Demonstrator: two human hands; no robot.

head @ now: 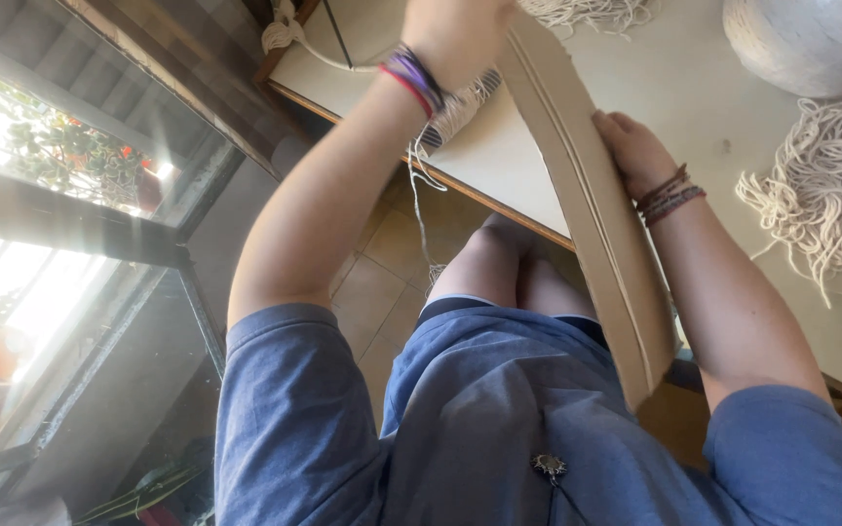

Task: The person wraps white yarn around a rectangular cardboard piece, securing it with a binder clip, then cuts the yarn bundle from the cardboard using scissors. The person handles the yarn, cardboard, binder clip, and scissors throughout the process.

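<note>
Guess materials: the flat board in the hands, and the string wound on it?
Flat board: looks like brown cardboard, matte, with layered edges. String: likely off-white cotton cord, twisted and fuzzy, like the loose bundle on the table.

It looked like a home craft corner set by a window. A pale worktable (694, 117) with a wooden edge carried loose bundles of cream cord (816, 185) near its right edge and a large ball of the same cord (811, 39) at its far corner. Terracotta floor tiles (392, 282) and potted plants (60, 146) behind the glass suggested a lived-in house.
</note>
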